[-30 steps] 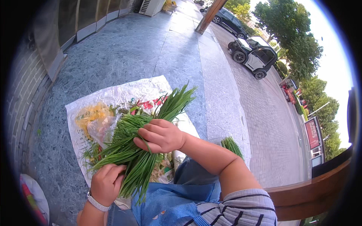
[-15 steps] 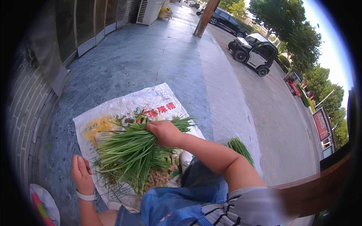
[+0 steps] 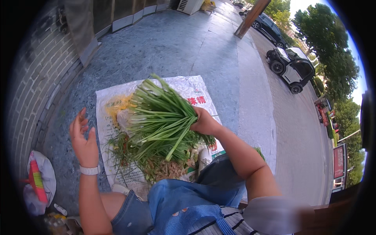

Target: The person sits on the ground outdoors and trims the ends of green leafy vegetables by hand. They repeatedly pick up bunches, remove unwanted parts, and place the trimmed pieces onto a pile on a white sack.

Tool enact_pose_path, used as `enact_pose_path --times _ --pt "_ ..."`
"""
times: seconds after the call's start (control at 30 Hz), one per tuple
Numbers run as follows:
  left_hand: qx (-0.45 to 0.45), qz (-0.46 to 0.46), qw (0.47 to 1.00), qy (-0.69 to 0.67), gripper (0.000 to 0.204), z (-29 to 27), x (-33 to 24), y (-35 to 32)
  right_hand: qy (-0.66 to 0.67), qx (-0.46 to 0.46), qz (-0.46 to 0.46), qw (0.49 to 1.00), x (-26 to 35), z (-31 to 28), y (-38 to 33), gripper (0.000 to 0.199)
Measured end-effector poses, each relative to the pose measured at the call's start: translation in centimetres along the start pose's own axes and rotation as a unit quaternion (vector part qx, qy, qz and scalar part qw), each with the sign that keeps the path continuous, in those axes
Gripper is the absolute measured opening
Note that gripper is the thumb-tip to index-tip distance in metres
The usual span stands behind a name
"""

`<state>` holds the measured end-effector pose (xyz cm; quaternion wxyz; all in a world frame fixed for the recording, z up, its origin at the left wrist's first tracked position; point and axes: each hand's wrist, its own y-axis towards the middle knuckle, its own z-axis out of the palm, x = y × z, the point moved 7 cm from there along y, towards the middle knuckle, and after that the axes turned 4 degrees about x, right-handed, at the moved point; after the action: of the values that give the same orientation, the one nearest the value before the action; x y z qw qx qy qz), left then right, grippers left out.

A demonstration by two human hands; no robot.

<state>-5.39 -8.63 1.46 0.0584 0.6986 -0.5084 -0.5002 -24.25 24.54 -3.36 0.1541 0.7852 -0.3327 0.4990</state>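
- Gripping one thick bunch of long, thin green chive-like stalks: the right hand, one in number, fingers closed around the gathered end at the bunch's right.
- Left hand, one: raised at the left edge of the sheet, fingers spread, thumb standing apart, well clear of the bunch. One pale wristband encircles its wrist.
- Bunch position: over the middle of one white, rectangular woven-looking sheet with red and green print; loose ends fan left and upward. Contact between its underside and the material below cannot be determined.
- Sheet contents: one heap of pale brown and green plant trimmings, one scatter of fine loose green strands and one crumpled, translucent plastic bag. Individual strands cannot be counted.
- Near edge of sheet: two white shoes, one at the right, one at the left; one blue fabric apron across the lap.
- Right of the sheet: one further green bunch, mostly hidden by the right forearm.
- Lower left: one whitish plastic bag with one pink-red and yellow-green object; one small white cylinder nearby.
- Outer area: one brown post; one small white-and-black car; one larger dark car behind it.
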Motion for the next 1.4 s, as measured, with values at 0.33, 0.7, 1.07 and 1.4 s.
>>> enact_pose_path --times 0.33,0.7,1.07,1.4 --pt "0.100 -0.193 0.955 -0.201 0.023 0.2 0.5 -0.5 0.090 0.006 0.062 0.994 -2.1 0.1 0.4 0.046" --pt "0.168 0.009 0.961 -0.222 0.027 3.5 -5.4 -0.5 0.076 0.052 0.036 0.995 -1.8 1.4 0.5 0.048" --pt "0.113 -0.092 0.980 -0.134 0.017 1.6 -1.1 0.6 0.104 0.047 0.056 0.992 -1.6 0.8 0.3 0.045" --pt "0.180 0.114 0.975 -0.066 0.015 2.2 -6.7 -0.9 0.102 0.050 0.064 0.991 -1.4 1.5 0.5 0.049"
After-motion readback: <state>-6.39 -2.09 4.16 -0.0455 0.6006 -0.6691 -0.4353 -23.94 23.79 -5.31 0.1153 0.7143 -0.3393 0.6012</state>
